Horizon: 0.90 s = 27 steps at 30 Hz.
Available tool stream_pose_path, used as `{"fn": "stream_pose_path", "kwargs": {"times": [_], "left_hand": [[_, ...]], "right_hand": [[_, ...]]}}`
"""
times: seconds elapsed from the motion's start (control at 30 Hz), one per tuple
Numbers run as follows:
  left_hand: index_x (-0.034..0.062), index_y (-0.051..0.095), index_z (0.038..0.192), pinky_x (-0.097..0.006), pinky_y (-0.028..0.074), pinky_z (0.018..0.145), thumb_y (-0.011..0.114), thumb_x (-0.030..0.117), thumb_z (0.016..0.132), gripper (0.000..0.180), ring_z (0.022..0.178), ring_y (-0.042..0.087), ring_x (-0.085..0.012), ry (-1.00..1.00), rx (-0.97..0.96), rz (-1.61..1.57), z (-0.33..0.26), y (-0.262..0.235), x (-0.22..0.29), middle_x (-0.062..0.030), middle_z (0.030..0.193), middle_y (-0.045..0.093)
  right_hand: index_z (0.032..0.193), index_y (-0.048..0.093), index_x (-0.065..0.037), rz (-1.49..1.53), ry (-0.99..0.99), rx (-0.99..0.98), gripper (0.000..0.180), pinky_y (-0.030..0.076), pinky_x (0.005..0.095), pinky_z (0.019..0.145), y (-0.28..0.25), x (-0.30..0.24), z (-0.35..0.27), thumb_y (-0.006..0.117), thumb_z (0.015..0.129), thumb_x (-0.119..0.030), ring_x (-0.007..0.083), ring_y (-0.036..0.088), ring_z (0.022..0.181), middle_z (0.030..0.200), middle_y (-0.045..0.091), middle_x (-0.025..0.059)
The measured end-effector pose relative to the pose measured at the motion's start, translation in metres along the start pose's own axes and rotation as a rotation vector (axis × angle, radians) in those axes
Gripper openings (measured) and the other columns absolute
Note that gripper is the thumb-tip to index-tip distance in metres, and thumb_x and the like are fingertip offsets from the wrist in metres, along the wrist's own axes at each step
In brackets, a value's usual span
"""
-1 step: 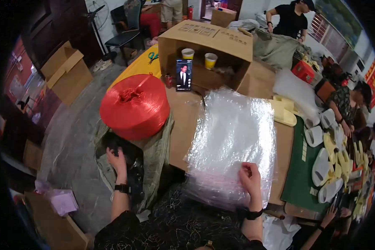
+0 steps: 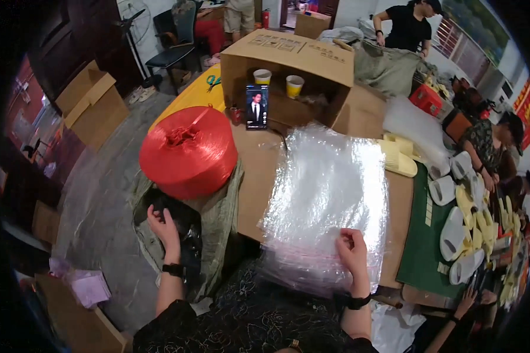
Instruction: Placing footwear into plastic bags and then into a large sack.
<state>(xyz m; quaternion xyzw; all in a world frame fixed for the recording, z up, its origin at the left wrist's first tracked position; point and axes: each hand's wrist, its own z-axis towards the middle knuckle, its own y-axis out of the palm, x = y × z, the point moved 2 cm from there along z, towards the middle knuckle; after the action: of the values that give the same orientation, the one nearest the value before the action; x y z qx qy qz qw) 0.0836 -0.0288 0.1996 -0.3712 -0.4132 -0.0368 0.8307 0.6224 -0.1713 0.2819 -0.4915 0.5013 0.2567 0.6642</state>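
My left hand (image 2: 164, 229) hovers over the mouth of a greenish woven sack (image 2: 221, 235) with a dark lining. Its fingers are apart and hold nothing. A stack of clear plastic bags (image 2: 324, 188) lies on the cardboard-covered table, pinkish along its near edge. My right hand (image 2: 352, 252) is over the near right part of this stack, with its fingers curled toward the thumb; whatever lies between the fingertips is too small to make out. A big roll of red plastic twine (image 2: 188, 156) sits beyond my left hand.
An open cardboard box (image 2: 288, 47) holds two paper cups, with a phone (image 2: 257, 107) propped in front. Yellow slippers (image 2: 399, 162) lie right of the bags. More slippers line a green mat (image 2: 415, 253), where another person's hand (image 2: 466, 301) reaches in. Green scissors (image 2: 214, 82) lie far left.
The whole view has shifted very slightly. My left hand has barely moved, and my right hand stays over the plastic bags.
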Motion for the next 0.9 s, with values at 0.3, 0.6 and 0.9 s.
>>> {"fn": "stream_pose_path", "kwargs": {"times": [0.3,0.6,0.9], "left_hand": [[0.0044,0.064,0.113,-0.044,0.038,0.104,0.066,0.015,0.084,0.031,0.123,0.048,-0.037,0.963,-0.754,-0.578,-0.136,-0.01,0.281,-0.0171,0.134,0.053],[0.0188,0.052,0.14,-0.06,0.012,0.116,0.054,0.055,0.092,0.06,0.143,0.025,-0.0411,1.34,-1.056,-0.243,-0.215,0.076,0.284,-0.0166,0.153,0.037],[0.0214,0.049,0.143,-0.056,0.01,0.118,0.049,0.057,0.094,0.061,0.146,0.02,-0.0399,1.334,-1.091,-0.209,-0.217,0.072,0.291,-0.0141,0.156,0.032]], "right_hand": [[0.115,0.06,0.0,-0.09,-0.058,-0.028,0.038,0.049,0.035,0.087,-0.007,-0.004,0.001,0.072,0.083,-0.017,0.0248,0.059,0.1,0.109,0.06,0.0138],[0.121,0.063,-0.004,0.093,0.02,-0.176,0.037,0.049,0.0266,0.076,-0.081,-0.024,0.029,0.072,0.088,-0.019,0.0144,0.061,0.09,0.108,0.067,0.005],[0.138,0.046,0.004,-0.121,-0.069,0.405,0.062,0.046,0.0361,0.099,-0.153,0.032,0.235,0.07,0.085,-0.017,0.0309,0.056,0.119,0.135,0.054,0.0228]]}}
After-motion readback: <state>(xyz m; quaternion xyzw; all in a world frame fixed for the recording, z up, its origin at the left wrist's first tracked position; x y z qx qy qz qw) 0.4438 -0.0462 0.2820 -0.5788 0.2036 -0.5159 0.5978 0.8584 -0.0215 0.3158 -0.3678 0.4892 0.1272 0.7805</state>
